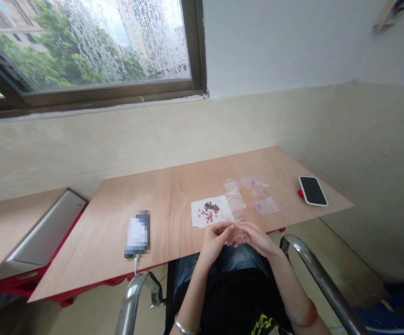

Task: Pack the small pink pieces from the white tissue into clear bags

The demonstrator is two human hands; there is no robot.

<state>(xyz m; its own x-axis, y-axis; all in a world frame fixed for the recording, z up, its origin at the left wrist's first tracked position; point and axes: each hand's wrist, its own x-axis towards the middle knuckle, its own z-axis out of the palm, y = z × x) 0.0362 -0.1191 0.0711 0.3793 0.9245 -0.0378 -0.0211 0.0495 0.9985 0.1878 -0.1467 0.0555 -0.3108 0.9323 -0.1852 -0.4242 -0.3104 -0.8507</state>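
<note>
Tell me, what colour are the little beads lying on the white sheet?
Mostly pink beads, with a few dark ones beside them on the white sheet; the head view shows them.

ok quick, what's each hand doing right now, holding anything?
Left hand: fingers pinched at the table edge, near the white sheet of beads; what it holds cannot be told.
Right hand: fingertips meet the left's; any hold cannot be told.
</note>
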